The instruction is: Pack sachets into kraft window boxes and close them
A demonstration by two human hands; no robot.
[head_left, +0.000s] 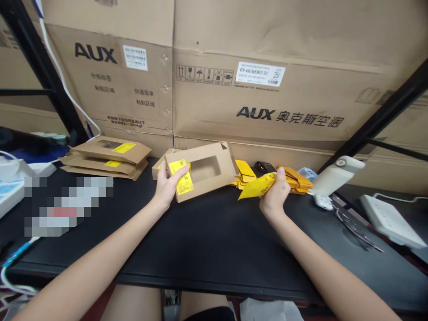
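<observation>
My left hand (166,185) grips the left end of a brown cardboard box (222,154) with a window cut in its face. The thumb presses on a yellow printed label (183,180) at that end. A flat yellow printed packet (256,186) is pinched in my right hand (277,191), apart from the box and just to its right. Behind the held box, part of another brown box (159,166) shows. Folded yellow packets (245,171) lie past its right end, and a stack of orange-yellow packets (297,179) sits behind my right hand.
Several windowed brown boxes with yellow labels (107,156) are stacked at the left. A pale bottle (337,174), glasses (357,227) and a white power strip (391,220) lie on the right of the black table (207,249). Large AUX cartons (207,107) stand behind.
</observation>
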